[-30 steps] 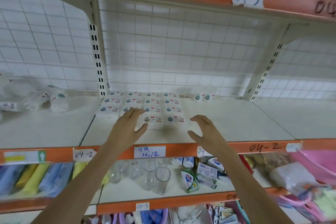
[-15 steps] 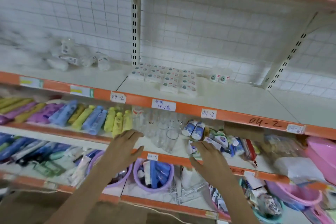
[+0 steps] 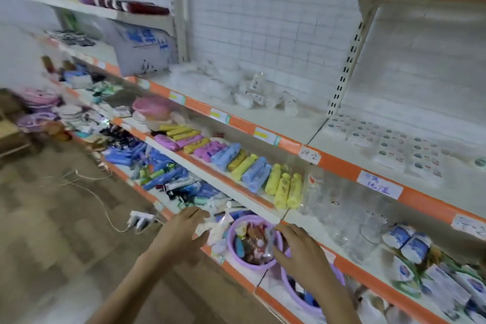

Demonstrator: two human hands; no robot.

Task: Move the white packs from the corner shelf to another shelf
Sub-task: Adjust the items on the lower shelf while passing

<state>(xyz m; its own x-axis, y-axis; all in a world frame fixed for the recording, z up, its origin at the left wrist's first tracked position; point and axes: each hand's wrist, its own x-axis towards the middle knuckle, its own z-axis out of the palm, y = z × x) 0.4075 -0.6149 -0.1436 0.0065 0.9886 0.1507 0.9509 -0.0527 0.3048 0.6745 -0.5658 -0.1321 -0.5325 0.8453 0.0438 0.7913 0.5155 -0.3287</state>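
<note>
Both forearms reach forward and low over the lower shelves. The left hand [image 3: 185, 229] and right hand [image 3: 299, 247] hover with fingers loosely spread, each grip released. The white packs [image 3: 386, 144] lie flat on the upper shelf [image 3: 342, 163], well apart.

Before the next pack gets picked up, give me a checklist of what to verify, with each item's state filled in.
1. Left hand free: ok, fingers extended, holding nothing.
2. Right hand free: ok, relaxed over the purple tub, gripping nothing.
3. White packs still to move: ok, a loose heap lies on the shelf left of the upright.
4. Path to the heap unobstructed: ok, nothing in front of it.
5. Hands within reach of the heap: not ok, both hang low by the bottom shelves.
6. Room beside the laid-out packs: ok, bare shelf around them.
</note>
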